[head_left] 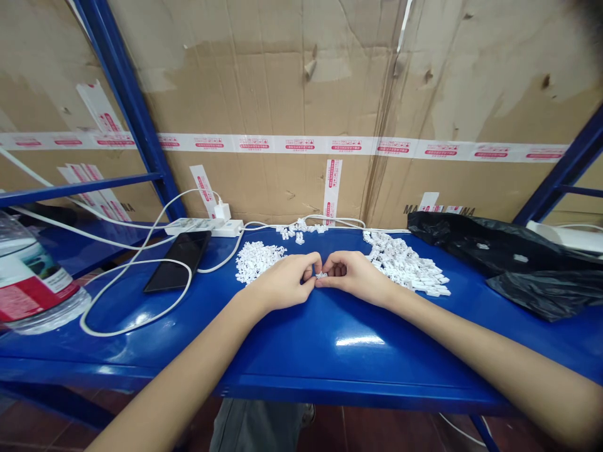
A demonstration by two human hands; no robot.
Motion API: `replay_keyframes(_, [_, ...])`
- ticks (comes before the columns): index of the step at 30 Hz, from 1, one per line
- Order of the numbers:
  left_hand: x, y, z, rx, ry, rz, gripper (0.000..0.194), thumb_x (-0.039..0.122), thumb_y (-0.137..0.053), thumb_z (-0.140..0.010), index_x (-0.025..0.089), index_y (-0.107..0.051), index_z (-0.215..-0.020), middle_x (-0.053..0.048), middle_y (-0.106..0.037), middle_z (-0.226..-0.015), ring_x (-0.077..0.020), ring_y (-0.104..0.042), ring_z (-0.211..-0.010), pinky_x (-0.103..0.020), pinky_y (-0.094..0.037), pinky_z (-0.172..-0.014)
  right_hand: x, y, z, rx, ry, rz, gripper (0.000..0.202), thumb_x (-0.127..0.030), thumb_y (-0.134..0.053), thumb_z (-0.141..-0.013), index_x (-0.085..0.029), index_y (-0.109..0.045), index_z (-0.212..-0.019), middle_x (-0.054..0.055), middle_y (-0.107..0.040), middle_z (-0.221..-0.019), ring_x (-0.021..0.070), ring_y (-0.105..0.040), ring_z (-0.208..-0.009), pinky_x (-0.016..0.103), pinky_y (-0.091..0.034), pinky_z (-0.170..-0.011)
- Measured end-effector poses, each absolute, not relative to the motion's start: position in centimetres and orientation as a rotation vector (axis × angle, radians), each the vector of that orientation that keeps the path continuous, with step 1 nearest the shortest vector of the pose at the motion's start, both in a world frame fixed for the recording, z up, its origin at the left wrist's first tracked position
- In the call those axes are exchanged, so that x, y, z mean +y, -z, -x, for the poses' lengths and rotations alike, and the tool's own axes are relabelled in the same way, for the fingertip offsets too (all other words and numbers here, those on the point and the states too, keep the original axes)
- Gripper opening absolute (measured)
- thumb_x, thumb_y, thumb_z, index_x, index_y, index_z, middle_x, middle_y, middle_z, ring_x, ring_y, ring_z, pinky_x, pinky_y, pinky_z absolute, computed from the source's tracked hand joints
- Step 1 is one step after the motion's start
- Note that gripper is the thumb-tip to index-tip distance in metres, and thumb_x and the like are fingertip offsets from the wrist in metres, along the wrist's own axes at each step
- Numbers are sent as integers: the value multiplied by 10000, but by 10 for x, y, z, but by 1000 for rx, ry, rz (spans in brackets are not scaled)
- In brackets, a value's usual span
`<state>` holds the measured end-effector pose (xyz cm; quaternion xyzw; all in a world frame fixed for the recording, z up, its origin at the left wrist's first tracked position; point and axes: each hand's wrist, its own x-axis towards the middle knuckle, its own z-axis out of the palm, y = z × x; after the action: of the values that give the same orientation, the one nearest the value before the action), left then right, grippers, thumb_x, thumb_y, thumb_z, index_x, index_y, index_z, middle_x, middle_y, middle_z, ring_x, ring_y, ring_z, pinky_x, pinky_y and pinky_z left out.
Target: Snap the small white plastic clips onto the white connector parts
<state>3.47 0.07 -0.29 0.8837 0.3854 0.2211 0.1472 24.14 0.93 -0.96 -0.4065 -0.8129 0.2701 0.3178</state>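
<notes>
Between the fingertips of both hands, just above the blue table, is a small white plastic piece (321, 275). My left hand (287, 276) pinches it from the left, its fingers curled. From the other side my right hand (353, 273) pinches it too, thumb and forefinger meeting the left fingertips. The fingers partly hide the piece. A pile of tiny white parts (257, 258) lies beside my left hand. To the right, a larger pile of longer white plastic parts (407, 263) spreads behind my right hand and forearm. Several white pieces (300, 230) lie loose at the back.
On the left are a black phone (178, 260), a looping white cable (136, 329), a power strip (198, 225) with a plugged-in charger, and a large bottle (35, 276). A black plastic bag (532, 292) lies at right. Cardboard (273, 81) stands behind the table (301, 351).
</notes>
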Motion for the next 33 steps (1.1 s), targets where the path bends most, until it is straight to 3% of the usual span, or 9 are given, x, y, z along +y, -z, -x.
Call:
replay_keyframes(9, [1,4,-34,1168,-635,-2544,219,184,-534,-874,244,-516,-1084,33,-528,-763,-153,-502,-695,-281,-353,-607,9,8,-242,-2110,-713,1129,392,-533,-842,-718,-176,-698,-791,-6,-648,-685,144,-554,-636,269,-404,-575])
replay_keyframes(24, [-2,2,-35,1157,-620,-2584,103,186,-523,-868,224,-498,-961,7,-546,-813,-163,-502,-718,-286,-364,-623,7,6,-241,-2125,-729,1117,392,-552,-821,-741,-180,-707,-786,9,-674,-706,145,-551,-631,267,-396,-564])
replay_keyframes(33, [-2,2,-34,1152,-628,-2580,130,179,-528,-864,226,-507,-982,7,-546,-820,-166,-506,-728,-288,-370,-633,7,7,-242,-2133,-706,1133,375,-531,-830,-744,-175,-712,-774,6,-677,-702,142,-553,-633,264,-399,-564])
